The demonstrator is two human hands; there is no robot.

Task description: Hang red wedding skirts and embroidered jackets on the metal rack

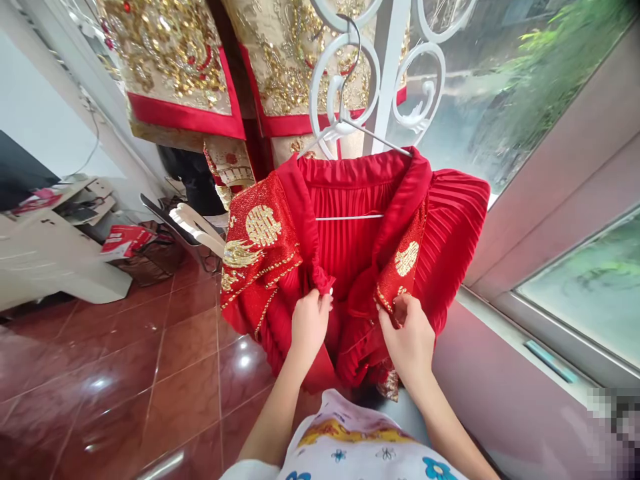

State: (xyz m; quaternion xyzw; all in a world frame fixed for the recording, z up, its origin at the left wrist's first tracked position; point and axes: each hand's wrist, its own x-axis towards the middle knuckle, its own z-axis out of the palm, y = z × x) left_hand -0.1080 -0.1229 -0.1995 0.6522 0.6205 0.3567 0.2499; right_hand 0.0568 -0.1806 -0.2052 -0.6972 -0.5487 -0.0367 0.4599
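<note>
A red pleated garment with gold embroidery (350,240) hangs on a white wire hanger (345,123) hooked into a white scrolled window grille (385,73). My left hand (309,323) is closed on the left front edge of the garment, pinching the red cloth. My right hand (407,340) is closed on the right front edge, its thumb on the gold-embroidered trim. Both hands hold the open front apart at waist height.
Two cream and gold embroidered robes with red borders (175,67) hang behind. A window with a ledge (550,333) runs along the right. White furniture (55,253), red papers (125,240) and a wire basket stand at the left on the glossy red tile floor (125,387).
</note>
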